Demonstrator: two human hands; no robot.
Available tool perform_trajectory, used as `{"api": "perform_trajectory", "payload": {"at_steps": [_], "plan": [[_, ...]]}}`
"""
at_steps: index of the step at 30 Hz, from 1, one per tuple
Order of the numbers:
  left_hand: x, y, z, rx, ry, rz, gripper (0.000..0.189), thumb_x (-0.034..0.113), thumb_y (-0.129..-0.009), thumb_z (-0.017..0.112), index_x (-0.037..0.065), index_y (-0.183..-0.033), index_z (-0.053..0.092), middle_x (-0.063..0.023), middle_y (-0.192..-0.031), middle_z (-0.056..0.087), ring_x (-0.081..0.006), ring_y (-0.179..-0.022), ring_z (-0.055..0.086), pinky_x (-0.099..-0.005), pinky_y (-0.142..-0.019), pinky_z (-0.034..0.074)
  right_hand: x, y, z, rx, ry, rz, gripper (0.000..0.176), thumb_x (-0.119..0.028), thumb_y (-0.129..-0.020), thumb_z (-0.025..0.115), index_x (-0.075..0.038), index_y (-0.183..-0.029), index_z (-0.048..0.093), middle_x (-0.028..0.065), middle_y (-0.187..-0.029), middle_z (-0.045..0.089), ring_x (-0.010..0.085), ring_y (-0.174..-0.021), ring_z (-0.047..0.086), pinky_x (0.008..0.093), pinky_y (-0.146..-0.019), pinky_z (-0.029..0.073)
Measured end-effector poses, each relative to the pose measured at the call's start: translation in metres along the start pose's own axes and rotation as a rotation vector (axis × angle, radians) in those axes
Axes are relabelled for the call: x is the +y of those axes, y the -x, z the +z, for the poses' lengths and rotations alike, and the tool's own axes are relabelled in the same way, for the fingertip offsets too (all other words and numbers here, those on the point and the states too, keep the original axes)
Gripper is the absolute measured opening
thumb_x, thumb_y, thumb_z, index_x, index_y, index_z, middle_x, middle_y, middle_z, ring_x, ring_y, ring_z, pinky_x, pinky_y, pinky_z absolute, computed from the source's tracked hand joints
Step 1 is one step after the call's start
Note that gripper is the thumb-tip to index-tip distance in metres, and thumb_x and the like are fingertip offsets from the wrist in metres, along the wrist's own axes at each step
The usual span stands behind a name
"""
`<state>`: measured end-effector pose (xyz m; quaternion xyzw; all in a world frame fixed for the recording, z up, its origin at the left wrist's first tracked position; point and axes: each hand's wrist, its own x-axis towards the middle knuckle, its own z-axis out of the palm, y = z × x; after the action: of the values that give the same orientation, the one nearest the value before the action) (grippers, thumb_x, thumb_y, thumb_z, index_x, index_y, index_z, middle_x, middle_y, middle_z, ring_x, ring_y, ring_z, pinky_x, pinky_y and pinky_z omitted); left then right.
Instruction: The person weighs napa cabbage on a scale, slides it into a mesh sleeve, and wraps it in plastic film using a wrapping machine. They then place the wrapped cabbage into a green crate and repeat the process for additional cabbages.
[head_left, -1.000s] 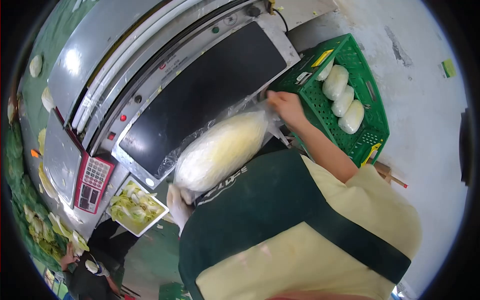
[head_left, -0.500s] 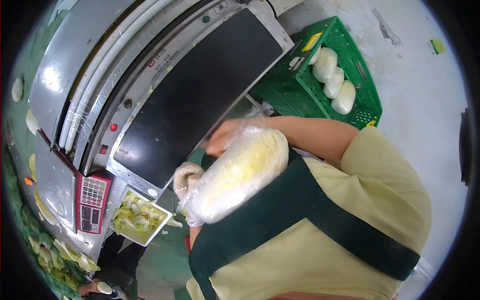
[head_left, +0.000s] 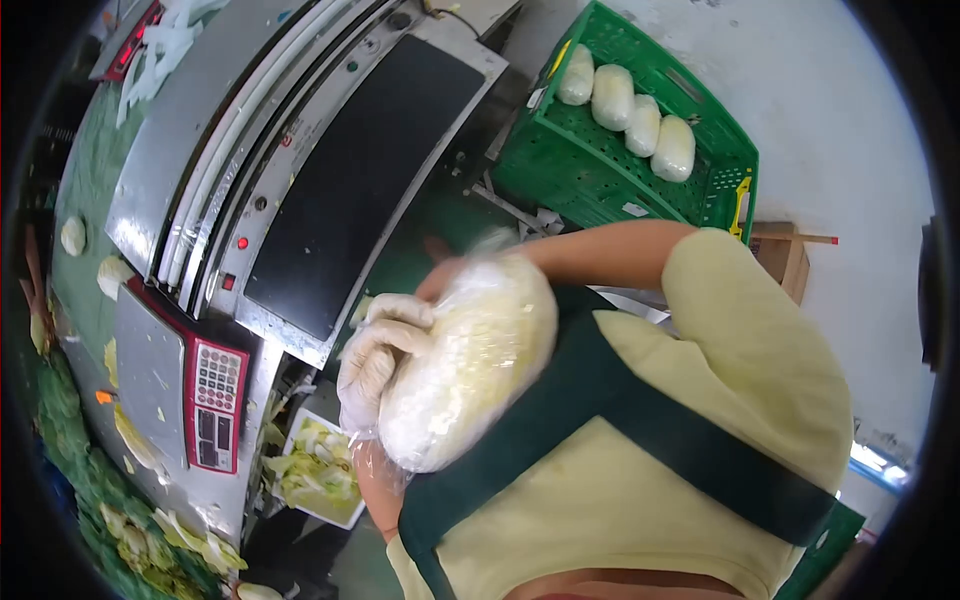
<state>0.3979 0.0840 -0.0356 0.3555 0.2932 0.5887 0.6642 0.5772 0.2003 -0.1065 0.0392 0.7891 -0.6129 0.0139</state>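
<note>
A napa cabbage (head_left: 470, 365) wrapped in clear film is held against the dark green apron. My left hand (head_left: 375, 365), in a whitish glove, has its fingers curled against the cabbage's left side, with loose film hanging by the wrist. My right hand (head_left: 440, 278) looks bare and is mostly hidden behind the cabbage's far end; its fingers are blurred. Crumpled film sticks up near my right wrist. Just beyond my hands is the black plate of a film-wrapping machine (head_left: 365, 190).
Several wrapped cabbages lie in a green crate (head_left: 600, 165) at upper right. A red-edged scale (head_left: 150, 370) stands at left. Below the machine, a white tub (head_left: 340, 515) holds leaf trimmings. Cabbage leaves (head_left: 190, 540) lie at lower left. A cardboard box (head_left: 780, 260) sits beyond the crate.
The view has shifted, showing more of the crate. The wrapped cabbage has tilted more upright, and my left hand's fingers have come up along its side. My right hand is now more hidden behind it.
</note>
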Motion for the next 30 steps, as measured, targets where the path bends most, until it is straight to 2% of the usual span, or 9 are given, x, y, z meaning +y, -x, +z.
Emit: {"api": "perform_trajectory", "payload": {"at_steps": [3, 9, 12, 17, 19, 20, 23, 26, 30], "plan": [[-0.004, 0.001, -0.001, 0.027, 0.005, -0.098, 0.026, 0.022, -0.093, 0.049, 0.0, -0.081, 0.057, -0.0146, -0.095, 0.053, -0.0203, -0.09, 0.05, -0.0312, -0.085, 0.038, -0.057, 0.071, -0.028, 0.445, -0.508, 0.577, 0.038, -0.034, -0.095, 0.05, -0.003, -0.115, 0.06, 0.0093, -0.111, 0.064, 0.0199, -0.096, 0.06, 0.0373, -0.086, 0.048], [-0.026, -0.028, 0.035, 0.239, -0.02, -0.348, 0.018, 0.021, -0.1, 0.047, 0.007, -0.093, 0.054, -0.0002, -0.08, 0.055, -0.0071, -0.061, 0.049, -0.0184, -0.059, 0.041, -0.144, 0.067, -0.006, 0.41, 0.458, 0.136, 0.051, -0.047, -0.093, 0.049, -0.003, -0.113, 0.062, 0.0158, -0.107, 0.065, 0.0333, -0.097, 0.062, 0.0416, -0.084, 0.047], [-0.029, -0.034, 0.042, 0.293, -0.2, -0.348, 0.018, 0.023, -0.1, 0.047, 0.007, -0.102, 0.055, -0.0032, -0.087, 0.06, -0.0086, -0.065, 0.056, -0.0203, -0.059, 0.044, -0.123, 0.085, -0.01, 0.288, 0.174, 0.36, 0.053, -0.052, -0.091, 0.048, -0.004, -0.11, 0.064, 0.0187, -0.098, 0.066, 0.0375, -0.094, 0.062, 0.0419, -0.083, 0.047], [-0.01, -0.034, 0.039, 0.61, -0.483, 0.353, 0.033, 0.018, -0.095, 0.046, -0.001, -0.122, 0.049, -0.0162, -0.12, 0.055, -0.0237, -0.108, 0.056, -0.0387, -0.093, 0.046, -0.096, 0.141, -0.012, 0.476, 0.142, 0.31, 0.046, -0.044, -0.091, 0.052, -0.002, -0.107, 0.064, 0.0189, -0.097, 0.066, 0.0362, -0.092, 0.062, 0.0408, -0.081, 0.048], [-0.023, -0.036, 0.069, 0.275, -0.448, -0.259, 0.05, 0.03, -0.089, 0.061, -0.001, -0.127, 0.05, -0.0148, -0.128, 0.052, -0.0236, -0.118, 0.051, -0.0375, -0.1, 0.041, -0.1, 0.159, -0.026, 0.433, 0.223, 0.342, 0.042, -0.04, -0.091, 0.053, -0.001, -0.105, 0.063, 0.0194, -0.099, 0.065, 0.0358, -0.093, 0.061, 0.0397, -0.082, 0.048], [-0.006, -0.051, 0.129, -0.333, -0.885, -0.054, 0.076, 0.04, -0.073, 0.078, 0.0, -0.131, 0.05, -0.012, -0.128, 0.054, -0.0233, -0.119, 0.051, -0.0359, -0.102, 0.038, -0.103, 0.17, -0.032, 0.375, 0.282, 0.354, 0.042, -0.04, -0.091, 0.053, -0.001, -0.103, 0.062, 0.02, -0.098, 0.065, 0.036, -0.093, 0.061, 0.0393, -0.082, 0.048], [-0.029, -0.079, 0.143, -0.298, -0.682, -0.345, 0.088, 0.04, -0.063, 0.083, -0.004, -0.132, 0.048, -0.0148, -0.128, 0.055, -0.0258, -0.118, 0.053, -0.0363, -0.101, 0.04, -0.094, 0.217, -0.032, 0.61, -0.065, 0.343, 0.044, -0.042, -0.092, 0.053, -0.001, -0.108, 0.059, 0.0178, -0.105, 0.064, 0.032, -0.098, 0.062, 0.0376, -0.084, 0.048], [-0.065, -0.102, 0.168, -0.061, -0.469, -0.41, 0.075, 0.028, -0.072, 0.077, -0.006, -0.132, 0.047, -0.0178, -0.127, 0.054, -0.0266, -0.116, 0.054, -0.0364, -0.1, 0.042, -0.052, 0.273, -0.017, 1.35, -0.333, 0.218, 0.049, -0.044, -0.093, 0.053, -0.002, -0.117, 0.053, 0.0148, -0.117, 0.06, 0.0255, -0.105, 0.061, 0.0368, -0.086, 0.049], [-0.115, -0.155, 0.229, -0.102, -0.772, -0.144, 0.064, 0.006, -0.076, 0.07, -0.006, -0.133, 0.044, -0.0172, -0.13, 0.052, -0.0276, -0.115, 0.054, -0.0371, -0.099, 0.042, -0.046, 0.33, -0.011, 1.352, -1.068, 0.464, 0.053, -0.04, -0.096, 0.052, -0.006, -0.135, 0.043, 0.0125, -0.127, 0.054, 0.0211, -0.116, 0.054, 0.0359, -0.096, 0.045]]}}
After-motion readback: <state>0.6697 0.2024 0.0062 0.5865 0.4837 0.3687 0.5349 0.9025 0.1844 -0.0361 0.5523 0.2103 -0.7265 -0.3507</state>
